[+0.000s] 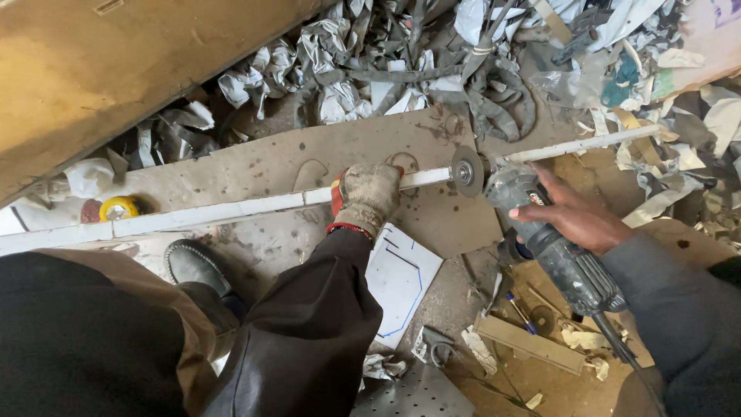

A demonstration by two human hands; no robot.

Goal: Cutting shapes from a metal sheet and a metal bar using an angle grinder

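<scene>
A long white metal bar [208,213] runs across the floor from the left edge up to the right. My left hand [369,194], in a dirty work glove with a red cuff, grips the bar near its middle. My right hand [573,216], bare, holds a grey angle grinder [552,251] by its body. The grinder's round disc [466,171] stands on edge against the bar, just right of the gloved hand. The grinder's cable trails off toward the lower right.
Crumpled metal scraps and strips [401,62] pile up at the back. A yellow tape roll [120,207] lies by the bar's left part. My shoe [197,264], a white marked sheet [401,282], a perforated plate [413,394] and a wooden offcut [532,344] lie nearby.
</scene>
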